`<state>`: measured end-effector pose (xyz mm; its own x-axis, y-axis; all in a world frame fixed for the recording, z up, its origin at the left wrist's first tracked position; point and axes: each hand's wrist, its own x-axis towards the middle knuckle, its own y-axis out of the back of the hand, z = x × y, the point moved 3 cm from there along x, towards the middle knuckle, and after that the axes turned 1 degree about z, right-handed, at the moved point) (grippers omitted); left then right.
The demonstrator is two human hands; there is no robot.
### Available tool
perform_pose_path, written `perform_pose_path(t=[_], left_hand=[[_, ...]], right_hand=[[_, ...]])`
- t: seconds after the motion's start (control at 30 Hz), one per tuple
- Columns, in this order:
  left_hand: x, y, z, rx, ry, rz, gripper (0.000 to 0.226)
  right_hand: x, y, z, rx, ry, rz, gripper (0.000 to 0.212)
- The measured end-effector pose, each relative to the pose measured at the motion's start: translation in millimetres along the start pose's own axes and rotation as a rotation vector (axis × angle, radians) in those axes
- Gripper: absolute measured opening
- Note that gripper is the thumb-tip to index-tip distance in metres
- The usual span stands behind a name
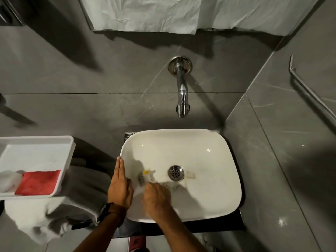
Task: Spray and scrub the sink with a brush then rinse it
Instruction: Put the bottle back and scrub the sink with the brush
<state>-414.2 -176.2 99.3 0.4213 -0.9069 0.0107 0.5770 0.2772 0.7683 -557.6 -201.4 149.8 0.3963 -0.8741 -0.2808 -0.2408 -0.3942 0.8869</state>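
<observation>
A white rectangular sink (209,148) sits below a chrome wall tap (182,95), with a chrome drain (176,173) at its middle. Brownish marks lie beside the drain. My right hand (157,199) is inside the bowl, shut on a small brush (146,176) with a white handle and a yellow spot; the brush is blurred and sits left of the drain. My left hand (120,184) lies flat on the sink's left rim, fingers together and straight, holding nothing. A dark watch is on that wrist.
A white tray (36,148) at the left holds a red cloth (39,182) and a whitish object (9,180). Grey and white towels (54,215) hang below it. A metal rail (309,91) runs along the right wall. White paper (145,13) hangs above.
</observation>
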Motion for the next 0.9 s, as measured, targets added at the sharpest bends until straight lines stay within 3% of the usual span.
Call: perform_pose_path(t=[0.1, 0.27, 0.37, 0.47, 0.57, 0.67, 0.8, 0.9], left_hand=[[0, 0, 0, 0.005, 0.010, -0.003, 0.075], [0, 0, 1, -0.002, 0.022, 0.000, 0.076], [1, 0, 0, -0.001, 0.035, -0.006, 0.076], [1, -1, 0, 0.015, 0.027, -0.011, 0.075], [0, -2, -1, 0.019, 0.023, -0.013, 0.074], [1, -2, -4, 0.022, 0.022, -0.013, 0.076], [2, -2, -3, 0.016, 0.022, -0.017, 0.077], [2, 0, -1, 0.020, 0.013, -0.013, 0.077]], right_hand=[[-2, 11, 65, -0.145, -0.195, 0.000, 0.024], [-25, 37, 148, -0.276, -0.459, -0.008, 0.026], [-24, 21, 125, -0.189, -0.424, -0.137, 0.029], [-22, -13, 45, -0.044, -0.237, -0.279, 0.033], [-22, -26, -17, 0.005, -0.076, -0.273, 0.026], [-23, -14, 14, -0.104, -0.113, -0.244, 0.027], [-41, 39, 120, -0.307, -0.333, -0.186, 0.028], [-53, 58, 155, -0.343, -0.422, -0.175, 0.029]])
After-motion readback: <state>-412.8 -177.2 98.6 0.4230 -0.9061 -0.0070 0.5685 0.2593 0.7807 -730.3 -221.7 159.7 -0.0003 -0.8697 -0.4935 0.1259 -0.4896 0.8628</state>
